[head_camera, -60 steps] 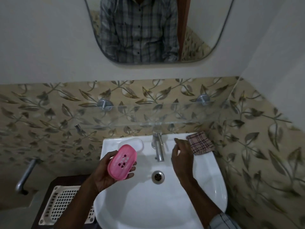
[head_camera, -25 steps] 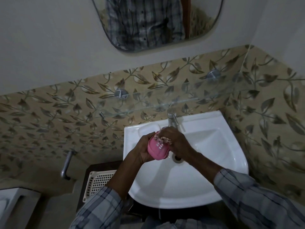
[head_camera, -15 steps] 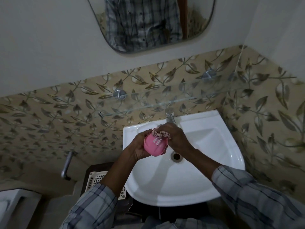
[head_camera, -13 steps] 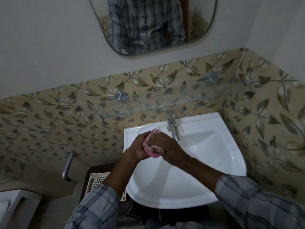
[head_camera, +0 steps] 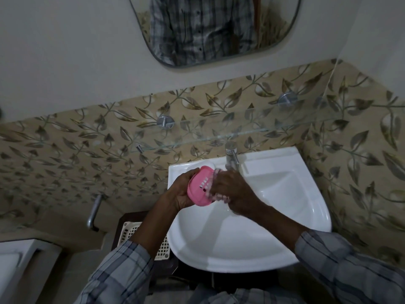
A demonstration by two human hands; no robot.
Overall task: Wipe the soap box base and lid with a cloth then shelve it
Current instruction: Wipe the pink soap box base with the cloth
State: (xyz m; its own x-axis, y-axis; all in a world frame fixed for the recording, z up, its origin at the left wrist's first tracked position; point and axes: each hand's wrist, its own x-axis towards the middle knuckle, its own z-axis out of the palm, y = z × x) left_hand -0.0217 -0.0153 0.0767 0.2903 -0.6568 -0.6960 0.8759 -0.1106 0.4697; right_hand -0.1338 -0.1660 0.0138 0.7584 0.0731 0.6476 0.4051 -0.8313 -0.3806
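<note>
My left hand (head_camera: 182, 191) grips a pink perforated soap box base (head_camera: 199, 185) from the left, tilted on its side over the left part of the white sink (head_camera: 274, 238). My right hand (head_camera: 232, 189) presses a checked cloth (head_camera: 213, 178) against the pink part's right edge; most of the cloth is hidden under my fingers. A white soap box lid (head_camera: 208, 165) lies on the sink's back left rim, mostly hidden behind the pink part. A glass shelf (head_camera: 219, 137) runs along the tiled wall above the sink.
A chrome tap (head_camera: 231, 156) stands at the sink's back, just above my right hand. A white lattice basket (head_camera: 131, 233) sits on a dark stand left of the sink. A metal handle (head_camera: 94, 211) sticks out of the wall at left. A mirror (head_camera: 214, 29) hangs above.
My right hand took the cloth from the sink's back right rim and brought it to the pink base. Since then the cloth has been rubbing back and forth over the base.
</note>
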